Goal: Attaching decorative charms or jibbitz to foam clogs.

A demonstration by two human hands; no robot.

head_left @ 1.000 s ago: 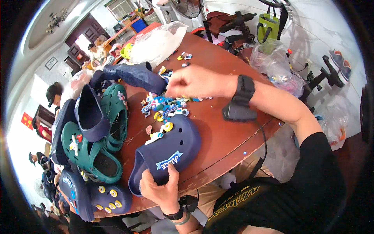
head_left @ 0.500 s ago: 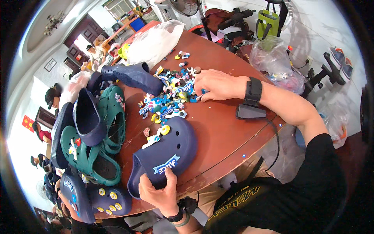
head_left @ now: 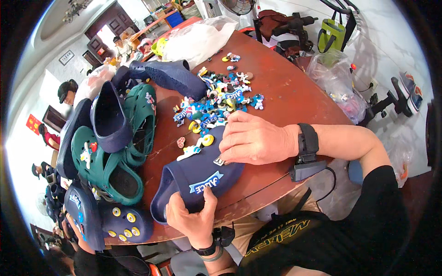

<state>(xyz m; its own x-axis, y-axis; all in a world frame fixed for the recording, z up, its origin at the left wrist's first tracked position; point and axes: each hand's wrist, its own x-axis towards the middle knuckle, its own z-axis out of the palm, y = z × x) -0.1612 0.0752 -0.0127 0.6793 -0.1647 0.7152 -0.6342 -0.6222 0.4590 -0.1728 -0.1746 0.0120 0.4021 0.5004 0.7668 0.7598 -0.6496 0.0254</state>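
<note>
Head view, looking down on a round reddish-brown wooden table (head_left: 294, 96). A dark navy foam clog with a light-blue ribbon-shaped badge (head_left: 198, 177) lies near the table's near edge, toe toward the near left, its upper facing up. The left hand (head_left: 191, 218) grips the clog's near rim: the thumb lies on top of the upper just beside the badge, while the other fingers curl round the edge and are mostly hidden. The right hand (head_left: 255, 140) rests palm down on the far right part of the same clog, fingers (head_left: 230, 149) held close together and bent, their tips pressed onto the upper; a small pale charm (head_left: 219, 161) shows just under the fingertips, though whether it is pinched cannot be told. A black wristband (head_left: 307, 139) circles the right wrist, with a small black box (head_left: 307, 169) hanging below it on a cable.

Just beyond the fingertips, toward the far side, lies a loose heap of small colourful shoe charms (head_left: 221, 101), mostly blue, white and yellow. To the left lies a pile of green and navy foam clogs (head_left: 115, 138); one navy clog with yellow round studs (head_left: 124, 221) sits at the near left. A white plastic bag (head_left: 198, 39) lies at the table's far edge.
</note>
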